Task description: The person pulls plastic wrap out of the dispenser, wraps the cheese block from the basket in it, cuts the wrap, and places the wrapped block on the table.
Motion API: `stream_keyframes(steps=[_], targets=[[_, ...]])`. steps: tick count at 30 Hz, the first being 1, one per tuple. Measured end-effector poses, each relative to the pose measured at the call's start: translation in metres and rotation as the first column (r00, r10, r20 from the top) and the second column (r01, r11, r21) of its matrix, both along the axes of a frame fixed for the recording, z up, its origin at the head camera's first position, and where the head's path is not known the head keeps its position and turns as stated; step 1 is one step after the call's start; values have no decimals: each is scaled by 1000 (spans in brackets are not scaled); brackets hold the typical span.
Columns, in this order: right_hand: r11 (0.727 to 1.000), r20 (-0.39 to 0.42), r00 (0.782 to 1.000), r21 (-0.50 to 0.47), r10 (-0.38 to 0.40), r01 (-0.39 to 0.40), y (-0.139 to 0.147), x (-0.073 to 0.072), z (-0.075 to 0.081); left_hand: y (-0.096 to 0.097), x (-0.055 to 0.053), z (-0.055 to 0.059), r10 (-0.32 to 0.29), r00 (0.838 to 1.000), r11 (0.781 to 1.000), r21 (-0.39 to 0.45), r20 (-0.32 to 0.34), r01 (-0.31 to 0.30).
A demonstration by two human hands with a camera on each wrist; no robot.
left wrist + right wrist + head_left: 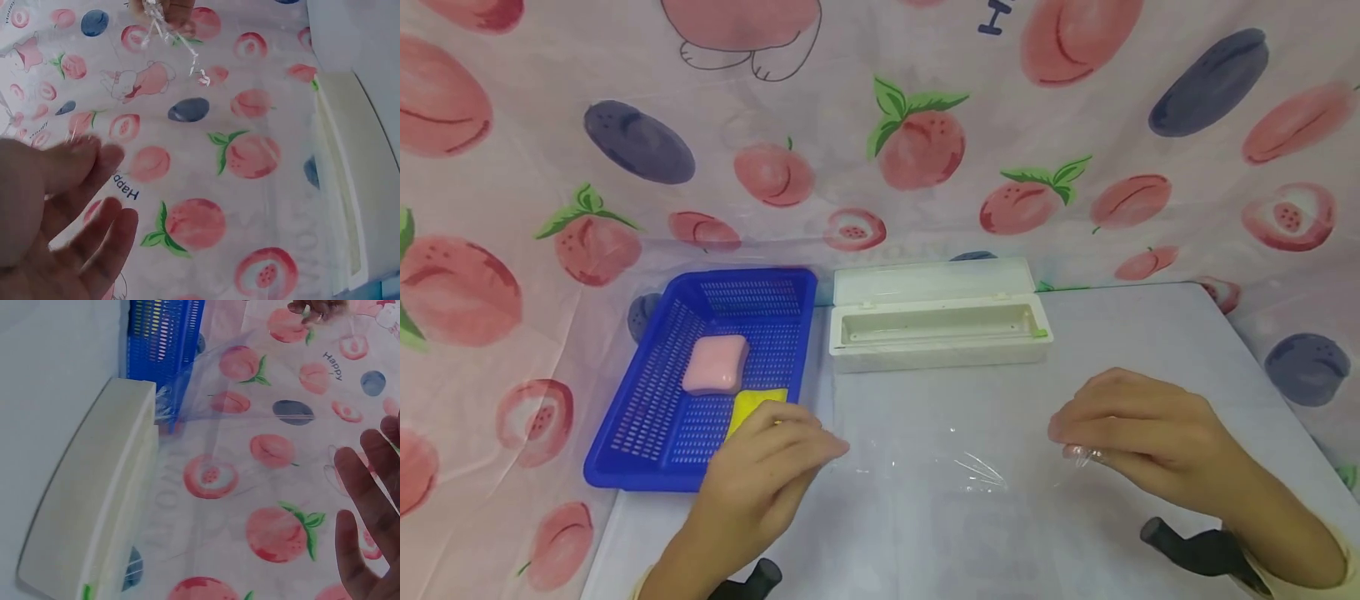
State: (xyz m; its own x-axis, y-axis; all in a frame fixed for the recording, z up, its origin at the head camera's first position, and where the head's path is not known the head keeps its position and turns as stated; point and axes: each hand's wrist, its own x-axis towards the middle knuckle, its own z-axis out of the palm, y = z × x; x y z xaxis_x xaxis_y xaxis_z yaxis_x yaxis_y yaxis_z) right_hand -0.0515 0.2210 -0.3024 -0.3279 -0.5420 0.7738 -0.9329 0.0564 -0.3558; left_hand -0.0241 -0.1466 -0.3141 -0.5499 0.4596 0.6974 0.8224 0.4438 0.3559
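A sheet of clear plastic film (981, 473) stretches between the two hands, seen mostly by its glints and creases. My left hand (767, 467) pinches its left side between thumb and index finger, at the front right of the blue basket. On the other side my right hand (1157, 442) pinches the film, which shines at the fingertips; the left wrist view shows it gathered into creases (164, 31) there. Behind the film stands a long white film dispenser box (940, 358) with its lid raised and a green slider at the right end.
At the left sits a blue perforated basket (640, 482) holding a pink rounded block (715, 367) and a yellow item (756, 402), partly hidden by the left hand. A fruit-printed cloth (850, 150) hangs behind the white table (1150, 333).
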Motion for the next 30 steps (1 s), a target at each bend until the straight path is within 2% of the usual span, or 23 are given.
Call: stream_keyframes(steps=[2,4,9,12,15,17,19,21,23,24,26,28,30], targets=[[999,34,999,41,17,-18,5,1,-9,-2,2,-5,-53,996,996,-69,72,58],[996,64,997,83,32,-37,11,2,-19,-4,4,-11,-104,985,983,-134,138,123],[977,171,984,199,44,-79,24,7,-46,-10,8,-32,-194,933,929,-248,305,274],[965,235,970,234,62,-119,28,10,-63,-16,11,-46,-186,889,896,-299,418,328],[957,284,955,242,89,-161,28,12,-82,-19,12,-61,-138,827,872,-330,545,362],[951,302,951,268,70,-155,28,14,-94,-20,11,-72,-100,796,862,-347,598,370],[941,322,946,303,46,-149,26,16,-106,-19,9,-83,-71,773,854,-362,630,374],[925,366,931,355,-5,-135,25,18,-117,-18,7,-94,-47,761,848,-376,648,372],[905,423,905,402,-49,-139,24,19,-126,-16,6,-104,-26,747,841,-390,664,376],[895,440,895,423,-67,-141,23,19,-131,-16,5,-109,-21,736,839,-388,676,381],[878,461,882,457,-100,-139,22,20,-139,-15,3,-117,-21,726,836,-386,687,390],[862,453,882,492,-131,-124,21,20,-147,-14,2,-125,-30,733,832,-389,680,395],[841,433,886,531,-163,-105,20,22,-154,-13,3,-133,-31,752,829,-404,658,388]])
